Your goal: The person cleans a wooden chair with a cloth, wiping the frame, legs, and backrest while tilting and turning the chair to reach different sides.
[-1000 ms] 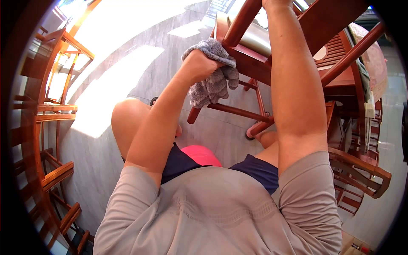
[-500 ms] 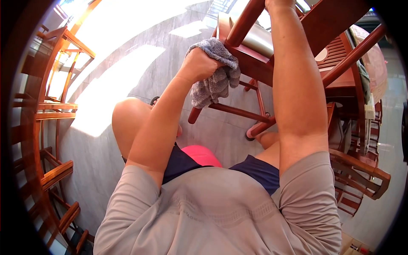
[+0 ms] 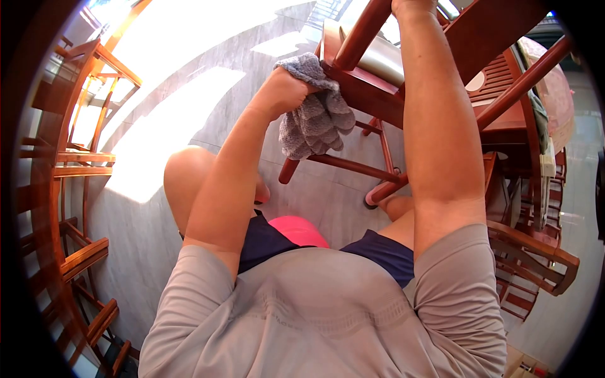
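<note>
My left hand is closed on a grey towel, which is bunched and hangs in folds. The towel lies against the near corner of a red-brown wooden chair, partly covering the leg below. At the top edge of the view is my right hand, beside the chair's upright post. Its fingers are cut off by the frame, so their grip is hidden.
Between my legs shows a bright pink rounded thing. Wooden furniture lines the left side. More wooden chairs stand at the right. Strong sunlight falls on the grey floor.
My left hand has shifted slightly left and up with the towel along the chair's edge. My left foot and knee have moved a little. The right arm has barely moved.
</note>
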Action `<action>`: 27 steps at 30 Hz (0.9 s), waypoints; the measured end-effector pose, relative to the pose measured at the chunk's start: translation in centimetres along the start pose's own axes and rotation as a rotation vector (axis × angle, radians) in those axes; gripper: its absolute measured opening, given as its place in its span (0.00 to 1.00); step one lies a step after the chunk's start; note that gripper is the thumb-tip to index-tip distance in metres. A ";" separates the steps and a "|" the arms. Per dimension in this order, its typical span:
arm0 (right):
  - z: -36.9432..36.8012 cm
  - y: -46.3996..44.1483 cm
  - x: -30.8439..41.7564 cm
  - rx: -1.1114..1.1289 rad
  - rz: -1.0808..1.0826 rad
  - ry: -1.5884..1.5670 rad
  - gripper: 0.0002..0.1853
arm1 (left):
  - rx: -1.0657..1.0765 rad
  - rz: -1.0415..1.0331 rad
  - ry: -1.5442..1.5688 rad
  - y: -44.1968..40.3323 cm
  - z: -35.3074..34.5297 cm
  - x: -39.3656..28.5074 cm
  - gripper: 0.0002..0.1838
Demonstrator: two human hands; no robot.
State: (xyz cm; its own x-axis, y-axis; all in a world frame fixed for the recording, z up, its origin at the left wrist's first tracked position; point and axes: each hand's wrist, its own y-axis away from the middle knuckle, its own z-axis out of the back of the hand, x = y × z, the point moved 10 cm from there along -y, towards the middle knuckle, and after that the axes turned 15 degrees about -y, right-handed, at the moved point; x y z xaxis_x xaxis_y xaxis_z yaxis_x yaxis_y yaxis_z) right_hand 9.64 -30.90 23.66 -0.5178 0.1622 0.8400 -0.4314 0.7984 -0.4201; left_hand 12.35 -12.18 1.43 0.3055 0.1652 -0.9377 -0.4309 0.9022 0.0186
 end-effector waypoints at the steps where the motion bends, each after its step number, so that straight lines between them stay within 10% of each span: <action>1: 0.0 -0.1 0.0 0.011 0.000 0.002 0.11 | -0.014 0.022 0.031 0.2 0.1 -0.1 0.17; 8: -0.2 0.2 0.0 0.006 0.005 -0.012 0.10 | 0.143 0.090 0.126 0.7 -4.2 0.3 0.18; 12: -0.2 0.2 0.1 0.016 0.006 -0.023 0.10 | -0.532 -0.129 -0.124 1.6 -4.9 -1.1 0.21; 27: 0.1 -0.6 -0.1 0.004 0.007 0.005 0.09 | -0.367 -0.192 -0.260 0.4 -1.2 -1.9 0.20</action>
State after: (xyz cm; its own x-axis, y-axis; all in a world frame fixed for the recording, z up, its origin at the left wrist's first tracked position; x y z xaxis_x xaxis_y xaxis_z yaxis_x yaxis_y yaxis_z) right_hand 9.87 -31.47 23.81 -0.5174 0.1703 0.8386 -0.4312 0.7947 -0.4273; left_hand 10.61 -12.63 2.84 0.5907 0.1455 -0.7936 -0.6025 0.7338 -0.3139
